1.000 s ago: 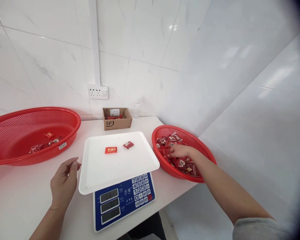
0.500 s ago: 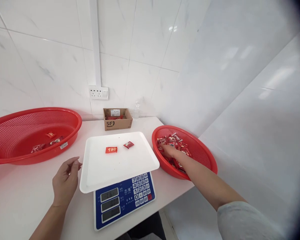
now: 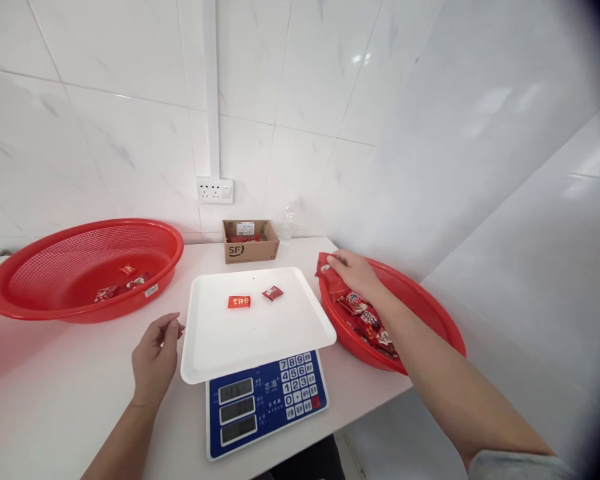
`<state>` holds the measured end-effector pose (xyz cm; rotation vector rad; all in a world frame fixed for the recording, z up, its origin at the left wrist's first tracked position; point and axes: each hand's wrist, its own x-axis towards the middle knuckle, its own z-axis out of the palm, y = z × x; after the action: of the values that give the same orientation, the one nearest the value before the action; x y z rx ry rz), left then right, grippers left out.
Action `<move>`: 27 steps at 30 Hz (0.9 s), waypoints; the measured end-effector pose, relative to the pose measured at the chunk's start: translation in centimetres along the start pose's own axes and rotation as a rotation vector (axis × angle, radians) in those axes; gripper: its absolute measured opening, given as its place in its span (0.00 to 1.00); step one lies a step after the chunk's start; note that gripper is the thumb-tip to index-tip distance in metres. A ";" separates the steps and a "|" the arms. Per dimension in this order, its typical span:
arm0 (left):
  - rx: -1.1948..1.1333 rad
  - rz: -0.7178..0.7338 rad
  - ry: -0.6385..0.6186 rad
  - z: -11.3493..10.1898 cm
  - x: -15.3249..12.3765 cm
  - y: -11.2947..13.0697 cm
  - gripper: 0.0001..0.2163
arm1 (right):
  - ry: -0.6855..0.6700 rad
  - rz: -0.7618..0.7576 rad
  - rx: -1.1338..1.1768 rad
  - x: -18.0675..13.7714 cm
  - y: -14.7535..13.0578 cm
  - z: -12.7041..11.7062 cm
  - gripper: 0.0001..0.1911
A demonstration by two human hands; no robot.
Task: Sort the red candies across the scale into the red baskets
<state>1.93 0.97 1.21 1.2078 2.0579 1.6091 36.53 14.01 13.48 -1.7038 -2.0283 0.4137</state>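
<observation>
My right hand [image 3: 355, 273] is raised over the near-left rim of the small red basket [image 3: 430, 303], closed on red candy packets [image 3: 326, 269]. More red packets [image 3: 367, 319] lie in that basket under my forearm. A white tray [image 3: 215, 340] sits on a blue electronic scale [image 3: 265, 403] and carries two red packets [image 3: 239, 301], [image 3: 272, 293]. My left hand [image 3: 155, 357] rests on the white table just left of the tray, fingers loosely curled, thumb and forefinger near each other, nothing visible in them.
A large red basket [image 3: 45, 297] at the left holds a few red packets [image 3: 125, 280]. A small cardboard box [image 3: 250, 243] and a clear bottle [image 3: 286, 225] stand against the tiled wall under a socket [image 3: 215, 191]. The table edge runs close on the right.
My right hand has lifted out of the small basket with packets and moved left to its rim, toward the tray. The view shifted right. My left hand stayed put.
</observation>
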 end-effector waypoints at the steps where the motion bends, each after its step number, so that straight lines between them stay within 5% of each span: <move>1: -0.004 0.015 0.003 0.0 0.0 0.0 0.16 | -0.052 -0.051 0.047 -0.5 -1.4 0.5 0.16; 7: -0.034 0.023 0.022 -0.1 -0.1 0.0 0.16 | -0.381 -0.227 0.190 -2.4 -6.9 5.6 0.09; 14: -0.045 -0.006 0.020 -0.2 0.0 0.0 0.16 | -0.231 -0.150 0.146 -1.7 -7.0 5.7 0.13; 22: -0.056 0.024 0.018 -0.1 0.0 -0.2 0.15 | -0.272 -0.202 -0.005 -2.3 -6.4 7.0 0.25; 27: -0.045 0.030 0.017 -0.1 -0.1 -0.1 0.15 | -0.429 -0.273 -0.070 -3.3 -7.3 8.9 0.33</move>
<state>1.84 0.85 1.13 1.2196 2.0124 1.6755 26.21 9.94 9.10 -1.4349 -2.5667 0.6658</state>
